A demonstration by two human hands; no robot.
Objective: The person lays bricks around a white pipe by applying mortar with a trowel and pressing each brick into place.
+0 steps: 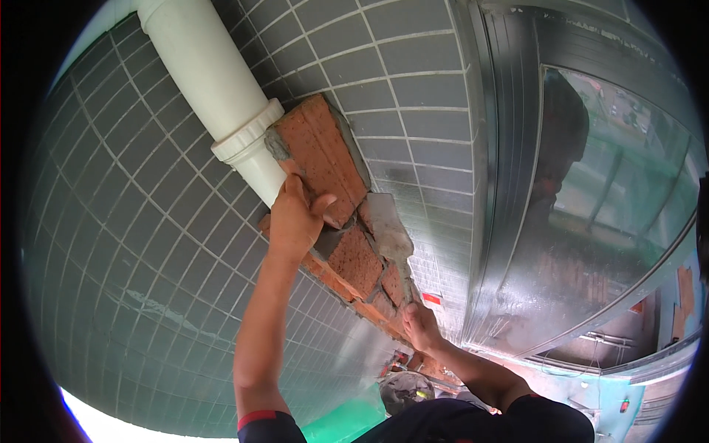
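Observation:
My left hand [295, 221] grips the lower end of a red brick [317, 148] that has grey mortar along its edges and sits atop a stepped column of bricks [354, 262]. The brick stands beside a white pipe [196, 63] with a collar. My right hand [419, 325] is closed on the handle of a mortar-coated trowel [388, 225], whose flat blade lies against the right side of the brickwork, just below the top brick. Grey mortar shows in the joints under my left hand.
Grey tiled walls [125, 214] rise on both sides of the brickwork. At the right is a metal-framed window [605, 214] with a dark reflection. Below, near my body, are a bucket [406, 387] and green sheeting [340, 421].

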